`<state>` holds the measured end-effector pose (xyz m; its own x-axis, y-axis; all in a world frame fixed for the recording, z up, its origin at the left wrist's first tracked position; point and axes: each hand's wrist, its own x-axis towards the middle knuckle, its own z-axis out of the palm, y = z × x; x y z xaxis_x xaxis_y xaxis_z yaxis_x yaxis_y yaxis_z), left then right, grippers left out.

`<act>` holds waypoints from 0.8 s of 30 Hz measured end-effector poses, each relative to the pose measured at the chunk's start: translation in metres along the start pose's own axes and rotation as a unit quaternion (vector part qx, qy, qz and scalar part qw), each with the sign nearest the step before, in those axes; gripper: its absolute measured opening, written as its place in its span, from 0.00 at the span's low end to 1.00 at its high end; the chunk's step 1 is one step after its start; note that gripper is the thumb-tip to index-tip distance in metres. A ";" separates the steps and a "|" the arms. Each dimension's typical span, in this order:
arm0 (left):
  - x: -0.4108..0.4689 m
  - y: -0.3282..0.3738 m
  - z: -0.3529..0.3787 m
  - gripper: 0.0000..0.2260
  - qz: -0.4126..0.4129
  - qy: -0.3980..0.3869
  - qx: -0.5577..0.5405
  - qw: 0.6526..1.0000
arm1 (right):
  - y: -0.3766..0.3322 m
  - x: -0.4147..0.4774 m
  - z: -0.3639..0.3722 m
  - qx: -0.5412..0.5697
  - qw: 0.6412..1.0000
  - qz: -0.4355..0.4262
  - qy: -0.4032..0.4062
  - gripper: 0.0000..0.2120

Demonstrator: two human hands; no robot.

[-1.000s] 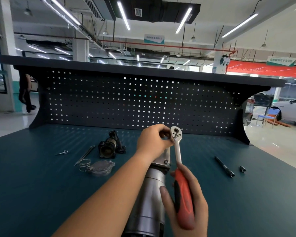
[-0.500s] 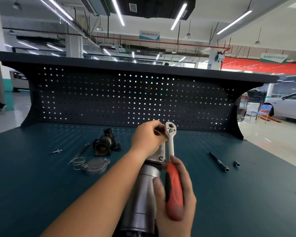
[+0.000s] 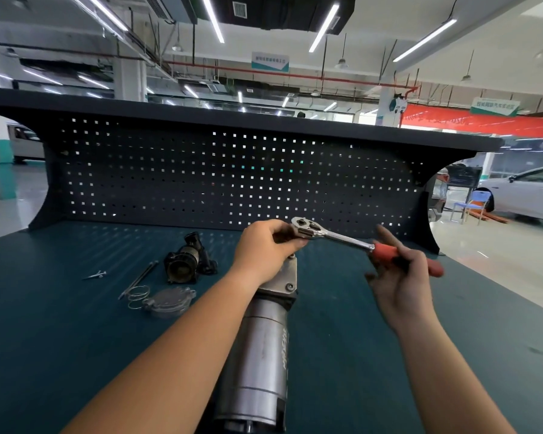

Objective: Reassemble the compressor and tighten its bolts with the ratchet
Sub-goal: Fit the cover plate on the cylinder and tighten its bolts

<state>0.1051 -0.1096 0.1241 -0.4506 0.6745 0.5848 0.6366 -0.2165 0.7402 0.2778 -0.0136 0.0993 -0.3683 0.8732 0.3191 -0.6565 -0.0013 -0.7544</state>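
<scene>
While our left hand (image 3: pixel 264 249) curls round the head of the ratchet (image 3: pixel 336 236), seating it on the far end of the compressor (image 3: pixel 261 346), which lies along the bench (image 3: pixel 76 339) from 6 toward 12 o'clock, our right hand (image 3: pixel 402 277) grips the red handle, pointing to 4 o'clock. We judge a bolt is being tightened; next, swing the handle with the head seated. Lettering on the compressor's barrel and on the hanging signs (image 3: pixel 270 61) is too blurred to read.
</scene>
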 end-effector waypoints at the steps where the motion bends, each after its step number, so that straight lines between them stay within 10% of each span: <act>1: 0.000 0.000 0.000 0.04 -0.004 -0.002 0.010 1.000 | 0.003 0.001 -0.001 0.044 0.999 -0.014 -0.007 0.21; 5: 0.003 0.004 -0.004 0.12 -0.020 -0.066 0.091 0.994 | 0.017 -0.007 0.000 0.221 0.973 -0.026 -0.060 0.25; 11: -0.001 -0.005 -0.034 0.41 0.012 -0.263 0.316 0.911 | 0.021 -0.013 -0.001 0.187 0.980 -0.055 -0.027 0.25; 24: -0.015 -0.018 -0.027 0.36 0.037 -0.191 0.251 0.948 | 0.041 -0.049 0.022 0.145 0.966 -0.213 0.028 0.21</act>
<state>0.0837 -0.1351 0.1112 -0.1942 0.8979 0.3951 0.9186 0.0251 0.3944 0.2546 -0.0674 0.0651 0.0068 0.8495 0.5276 -0.9003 0.2348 -0.3665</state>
